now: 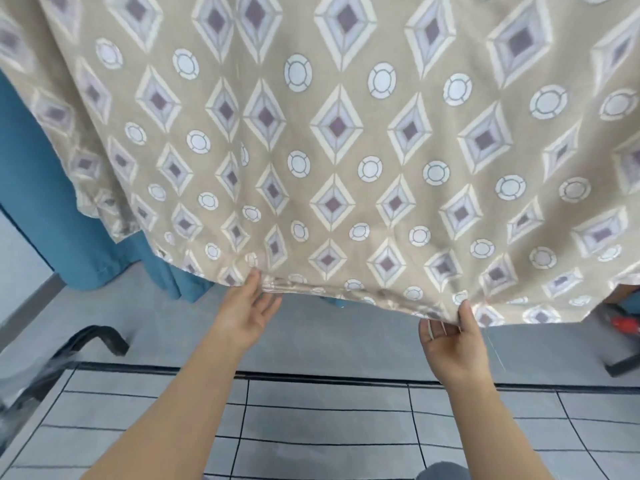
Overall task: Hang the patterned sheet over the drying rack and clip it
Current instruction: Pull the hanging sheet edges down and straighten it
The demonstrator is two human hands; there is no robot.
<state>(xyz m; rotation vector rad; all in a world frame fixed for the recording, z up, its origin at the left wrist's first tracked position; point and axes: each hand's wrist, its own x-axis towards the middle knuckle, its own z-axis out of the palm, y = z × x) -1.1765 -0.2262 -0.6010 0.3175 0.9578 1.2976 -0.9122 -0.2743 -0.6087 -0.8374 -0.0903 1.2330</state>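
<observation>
The patterned sheet (346, 150) is hung across the far side, and its lower hem is met by both hands. At the right the hem is pinched by the right hand (450, 337), with the thumb on the cloth and the fingers curled beneath. At the left the hem is touched by the thumb of the left hand (247, 306), fingers nearly straight below it; whether the hem is gripped there cannot be told.

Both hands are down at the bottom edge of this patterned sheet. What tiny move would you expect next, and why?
Probably a gentle tug downward and apart. The patterned sheet already hangs, but its hem looks rolled and bunched between the left hand, whose thumb touches it, and the right hand, which pinches it. Pulling should flatten that edge.
</observation>
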